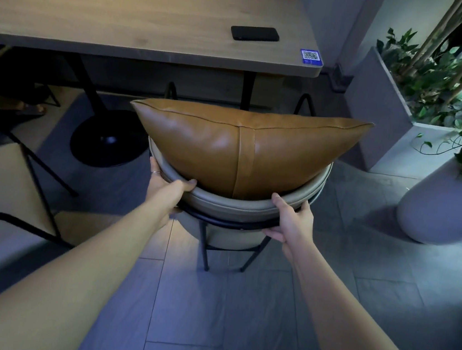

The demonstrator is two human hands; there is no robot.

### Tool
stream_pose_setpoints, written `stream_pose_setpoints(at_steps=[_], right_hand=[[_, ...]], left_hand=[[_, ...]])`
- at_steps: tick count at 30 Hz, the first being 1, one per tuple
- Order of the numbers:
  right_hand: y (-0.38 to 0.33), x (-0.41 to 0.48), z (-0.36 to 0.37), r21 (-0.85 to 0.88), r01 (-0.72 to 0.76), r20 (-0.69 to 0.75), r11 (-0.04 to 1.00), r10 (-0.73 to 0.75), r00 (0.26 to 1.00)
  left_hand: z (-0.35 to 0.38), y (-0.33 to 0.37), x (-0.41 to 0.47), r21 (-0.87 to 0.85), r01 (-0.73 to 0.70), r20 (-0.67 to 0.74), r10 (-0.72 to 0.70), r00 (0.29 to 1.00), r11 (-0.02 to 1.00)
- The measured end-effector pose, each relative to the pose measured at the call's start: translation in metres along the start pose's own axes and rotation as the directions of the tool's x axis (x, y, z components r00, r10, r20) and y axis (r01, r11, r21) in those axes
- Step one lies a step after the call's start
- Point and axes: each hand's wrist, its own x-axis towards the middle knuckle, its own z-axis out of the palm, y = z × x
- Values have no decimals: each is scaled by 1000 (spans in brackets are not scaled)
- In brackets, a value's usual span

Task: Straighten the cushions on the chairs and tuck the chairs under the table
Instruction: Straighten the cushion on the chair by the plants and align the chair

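A tan leather cushion [241,150] stands upright against the curved beige backrest [234,206] of a black-framed chair, seen from behind. My left hand [168,189] grips the backrest's left side, thumb over the top edge. My right hand [291,221] grips its right side the same way. The chair stands on the tiled floor a short way back from the wooden table [127,16], its front armrest loops near the table's edge. The seat is hidden by the cushion.
A black phone [255,33] and a blue QR sticker [311,57] lie on the table. The table's round black base [105,142] sits left of the chair. Another chair [3,190] stands at left. Planters [447,207] with greenery crowd the right.
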Motion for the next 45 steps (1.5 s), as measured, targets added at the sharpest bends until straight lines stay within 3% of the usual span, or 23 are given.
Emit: stream_pose_setpoints(at_steps=[21, 28, 31, 34, 37, 39, 41, 45], right_hand=[[-44, 56, 49, -2, -18, -26, 1000, 18, 999], [-49, 53, 48, -49, -51, -19, 997, 51, 999], [-49, 52, 48, -116, -54, -17, 992, 52, 998], [-48, 52, 43, -170, -46, 8, 984, 48, 999], [-50, 52, 36, -176, -106, 74, 979, 121, 990], [-54, 53, 32, -176, -146, 111, 973, 167, 980], [-57, 57, 26, -168, -168, 136, 971, 192, 972], [-65, 74, 1, -135, -226, 201, 965, 250, 947]], left_hand=[[18, 50, 76, 92, 7, 48, -11, 999, 996], [15, 59, 69, 306, -25, 7, 24, 1000, 952], [20, 71, 53, 489, -78, -143, 168, 975, 869], [37, 93, 30, 646, -209, -212, 435, 875, 734], [66, 118, 9, 785, -375, -65, 667, 743, 494], [94, 132, -1, 838, -444, 92, 720, 688, 317], [129, 140, -9, 842, -503, 232, 708, 667, 197], [199, 146, -14, 797, -599, 446, 589, 674, 82]])
